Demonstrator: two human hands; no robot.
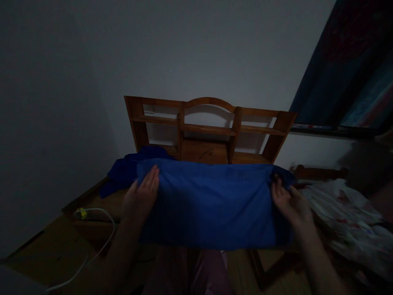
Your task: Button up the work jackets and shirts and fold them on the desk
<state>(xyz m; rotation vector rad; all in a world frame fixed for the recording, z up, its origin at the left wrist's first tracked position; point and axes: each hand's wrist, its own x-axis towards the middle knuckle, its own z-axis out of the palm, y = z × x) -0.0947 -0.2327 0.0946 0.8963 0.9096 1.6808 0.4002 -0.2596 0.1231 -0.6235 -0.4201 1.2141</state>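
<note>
A blue cloth (215, 200) lies spread across a wooden desk (101, 196), its front edge hanging over the desk's edge. My left hand (143, 196) rests flat on the cloth's left end, fingers stretched out and together. My right hand (287, 200) is at the cloth's right end, its fingers curled round the cloth's upper corner. More blue fabric (129, 168) is bunched behind the left end.
A wooden shelf unit (208, 129) stands at the back of the desk against a white wall. A white cable with a yellow plug (81, 213) lies at the left. Pale patterned bedding (344, 217) lies at the right. A dark curtain (346, 69) hangs upper right.
</note>
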